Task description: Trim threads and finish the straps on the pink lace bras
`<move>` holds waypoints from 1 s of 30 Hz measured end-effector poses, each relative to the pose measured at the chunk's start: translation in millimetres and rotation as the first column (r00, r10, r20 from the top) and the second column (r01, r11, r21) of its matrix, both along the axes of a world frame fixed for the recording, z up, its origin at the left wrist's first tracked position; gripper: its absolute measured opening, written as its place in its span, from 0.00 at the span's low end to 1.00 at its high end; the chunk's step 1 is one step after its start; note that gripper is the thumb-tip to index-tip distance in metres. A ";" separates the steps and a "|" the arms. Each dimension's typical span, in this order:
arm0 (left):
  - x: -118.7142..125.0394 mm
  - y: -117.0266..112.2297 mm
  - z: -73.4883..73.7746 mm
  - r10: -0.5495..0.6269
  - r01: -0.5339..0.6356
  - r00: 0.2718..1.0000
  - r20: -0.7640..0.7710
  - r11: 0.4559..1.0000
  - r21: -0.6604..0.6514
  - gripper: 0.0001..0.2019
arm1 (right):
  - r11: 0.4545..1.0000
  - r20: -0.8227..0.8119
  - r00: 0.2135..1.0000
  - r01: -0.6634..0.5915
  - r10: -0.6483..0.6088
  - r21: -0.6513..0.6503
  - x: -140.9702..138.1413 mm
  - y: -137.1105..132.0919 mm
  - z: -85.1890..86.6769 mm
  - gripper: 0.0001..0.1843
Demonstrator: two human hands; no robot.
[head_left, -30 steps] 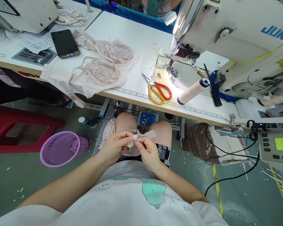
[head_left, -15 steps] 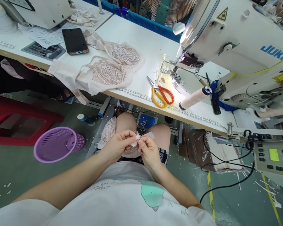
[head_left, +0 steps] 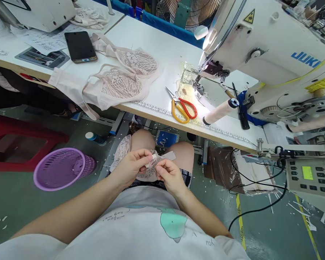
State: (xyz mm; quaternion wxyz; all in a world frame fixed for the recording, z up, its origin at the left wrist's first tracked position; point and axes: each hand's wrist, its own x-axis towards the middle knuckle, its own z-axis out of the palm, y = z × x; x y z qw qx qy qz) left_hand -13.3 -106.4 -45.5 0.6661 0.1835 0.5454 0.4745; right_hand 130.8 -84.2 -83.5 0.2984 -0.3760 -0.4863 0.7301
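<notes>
Over my lap, my left hand (head_left: 131, 166) and my right hand (head_left: 170, 176) both pinch a small pale lace garment piece (head_left: 155, 161) with a short strap end sticking out to the right. More of the lace (head_left: 121, 153) drapes over my left knee. Both hands are closed on the fabric, fingertips nearly touching each other. They sit below the front edge of the white sewing table (head_left: 162, 54).
On the table lie lace bras (head_left: 119, 81), a black phone (head_left: 79, 46), red-and-yellow scissors (head_left: 182, 107), a thread cone (head_left: 219, 112) and a white sewing machine (head_left: 262, 54). A purple basket (head_left: 60, 173) and red stool (head_left: 21, 139) stand on the floor at left; a control box (head_left: 310, 177) with cables at right.
My hands keep working the lace piece in much the same spot, the fingers shifting slightly on it. The view has tilted a little.
</notes>
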 end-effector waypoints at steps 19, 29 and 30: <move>1.6 -3.0 5.3 -0.067 0.070 0.991 -0.114 0.997 0.024 0.16 | 0.822 0.356 0.931 -0.140 -0.081 0.552 13.0 34.5 36.0 0.06; -3.1 -5.3 5.4 -0.120 0.127 0.982 -0.147 0.991 0.037 0.15 | 0.774 0.224 0.974 -0.161 0.025 0.613 -7.2 41.7 59.5 0.06; -3.6 -5.7 6.2 -0.117 0.123 0.982 -0.146 0.992 0.037 0.14 | 0.818 0.152 0.988 -0.107 0.024 0.565 -7.5 42.6 62.6 0.05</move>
